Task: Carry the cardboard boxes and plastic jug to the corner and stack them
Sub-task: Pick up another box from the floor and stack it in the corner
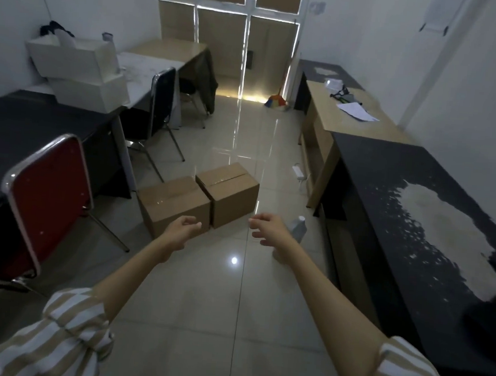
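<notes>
Two sealed brown cardboard boxes stand side by side on the tiled floor in the middle of the room: the nearer left box [174, 204] and the farther right box [230, 191], touching each other. A small white plastic jug [299, 228] stands on the floor to their right, close to the black desk, partly hidden behind my right hand. My left hand [179, 231] is stretched out in front of the left box, fingers apart, holding nothing. My right hand [268, 229] reaches forward beside the right box, also empty with fingers spread.
A red chair [47, 195] and a black chair [162, 98] stand by the desks along the left wall. A long black desk [416, 216] and a wooden desk [350, 121] line the right wall. A white power strip [297, 172] lies on the floor. A covered window is at the far end.
</notes>
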Demonstrator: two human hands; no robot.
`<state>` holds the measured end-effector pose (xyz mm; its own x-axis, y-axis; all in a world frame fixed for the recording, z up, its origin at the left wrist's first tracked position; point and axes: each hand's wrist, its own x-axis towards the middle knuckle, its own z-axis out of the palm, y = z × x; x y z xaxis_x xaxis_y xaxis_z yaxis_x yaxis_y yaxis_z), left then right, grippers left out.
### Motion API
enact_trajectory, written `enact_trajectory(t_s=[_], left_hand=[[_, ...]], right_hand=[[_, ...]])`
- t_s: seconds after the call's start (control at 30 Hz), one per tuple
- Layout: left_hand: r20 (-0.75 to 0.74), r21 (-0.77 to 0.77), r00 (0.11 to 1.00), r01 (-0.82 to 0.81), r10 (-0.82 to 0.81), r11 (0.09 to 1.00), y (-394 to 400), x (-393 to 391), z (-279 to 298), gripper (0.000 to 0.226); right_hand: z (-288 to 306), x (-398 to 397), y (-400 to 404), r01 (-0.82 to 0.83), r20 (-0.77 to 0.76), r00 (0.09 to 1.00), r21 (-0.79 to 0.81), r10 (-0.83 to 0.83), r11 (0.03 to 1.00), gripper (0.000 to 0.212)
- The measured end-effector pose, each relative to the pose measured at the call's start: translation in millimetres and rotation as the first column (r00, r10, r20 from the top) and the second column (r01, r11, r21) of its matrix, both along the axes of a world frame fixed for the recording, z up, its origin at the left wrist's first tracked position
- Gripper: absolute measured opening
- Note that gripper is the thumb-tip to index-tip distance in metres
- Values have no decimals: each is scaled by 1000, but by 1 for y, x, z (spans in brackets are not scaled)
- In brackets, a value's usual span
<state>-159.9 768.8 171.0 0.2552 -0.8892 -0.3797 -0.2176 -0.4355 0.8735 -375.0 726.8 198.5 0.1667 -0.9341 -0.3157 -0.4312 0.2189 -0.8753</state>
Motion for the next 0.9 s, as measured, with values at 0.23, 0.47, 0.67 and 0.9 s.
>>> enact_trajectory(t_s=[0.23, 0.47, 0.67, 0.9], left_hand=[[-27, 43, 988, -150, 152, 988, -116, 81, -2, 46], [-6, 41, 979, -203, 203, 978, -229, 184, -14, 47], [7, 70, 979, -205, 205, 976, -326, 271, -30, 44], [42, 197, 973, -233, 229, 952, -431, 348, -77, 40]], right_hand=[[4, 87, -154, -51, -27, 998, 45, 52, 998, 26], [-10, 200, -273, -130, 0, 992, 73, 130, 989, 31], [-22, 284, -370, -115, -8, 993, 117, 117, 986, 22], [-29, 350, -494, -118, -17, 992, 150, 122, 982, 27]])
